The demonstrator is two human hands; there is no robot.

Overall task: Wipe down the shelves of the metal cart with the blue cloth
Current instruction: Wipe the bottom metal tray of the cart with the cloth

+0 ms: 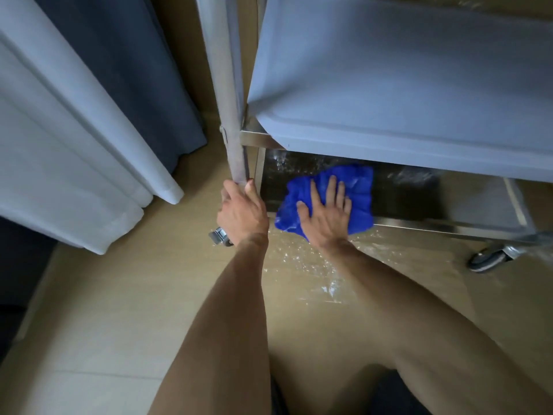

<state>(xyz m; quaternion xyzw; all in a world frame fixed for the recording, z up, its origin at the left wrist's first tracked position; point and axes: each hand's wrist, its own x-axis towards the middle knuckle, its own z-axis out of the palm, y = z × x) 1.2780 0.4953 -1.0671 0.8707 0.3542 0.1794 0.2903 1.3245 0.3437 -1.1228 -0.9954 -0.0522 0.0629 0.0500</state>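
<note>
The metal cart's upper shelf fills the top right of the head view. Below it the bottom shelf shows as a dark, wet-looking steel surface. A crumpled blue cloth lies at the bottom shelf's near left corner, hanging slightly over the front rim. My right hand presses flat on the cloth with fingers spread. My left hand grips the lower end of the cart's left upright post.
A white curtain and a dark blue curtain hang to the left of the cart. Caster wheels show at the cart's left and right corners. Beige floor tiles lie below, with wet glints in front of the cart.
</note>
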